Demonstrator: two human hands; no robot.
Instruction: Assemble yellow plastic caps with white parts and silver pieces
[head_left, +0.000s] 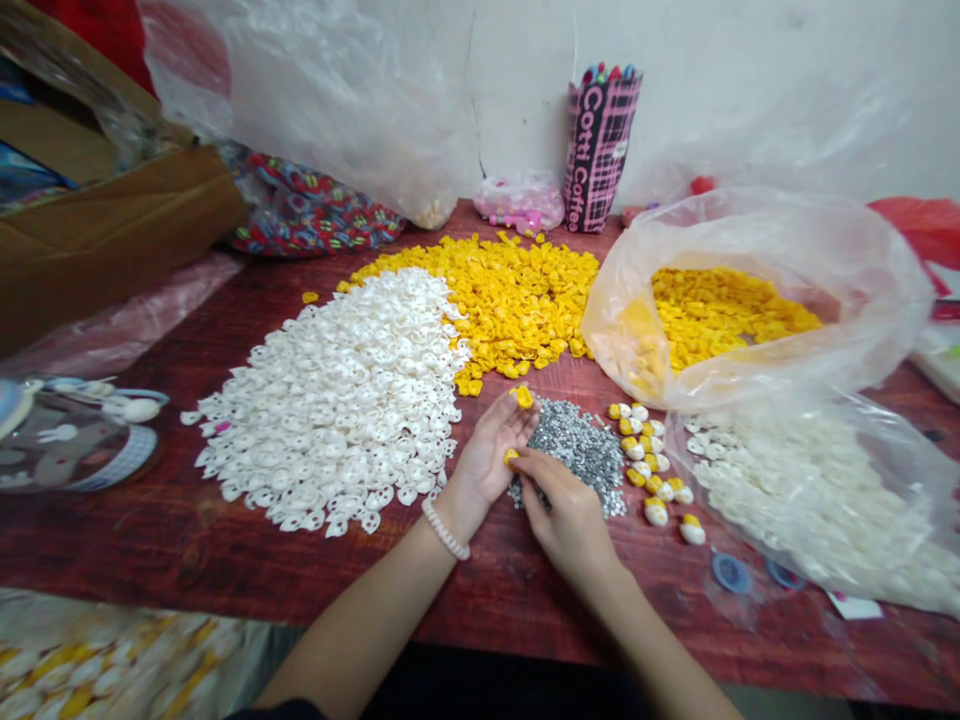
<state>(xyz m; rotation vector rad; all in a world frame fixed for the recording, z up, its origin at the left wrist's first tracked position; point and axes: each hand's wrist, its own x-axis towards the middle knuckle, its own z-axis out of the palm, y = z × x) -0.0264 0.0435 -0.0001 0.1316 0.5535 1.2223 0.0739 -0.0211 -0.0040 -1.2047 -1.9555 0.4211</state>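
Note:
My left hand (487, 455), with a beaded band at the wrist, is palm up and holds a yellow piece (523, 397) at its fingertips. My right hand (562, 505) pinches a second small yellow piece (511, 456) over the left palm. Just beyond my right hand lies a heap of small silvery pieces (581, 450). White pieces (337, 400) are piled to the left of my hands, and yellow pieces (525, 295) behind them. Several joined yellow-and-white pieces (656, 511) sit to the right of the silvery heap.
An open plastic bag (847, 260) of yellow pieces and a bag of whitish pieces (832, 490) stand at right. Blue rings (730, 573) lie near the front edge. A clear container (75, 440) and a cardboard box (112, 240) are at left, a Cotti Coffee bag (600, 150) at the back.

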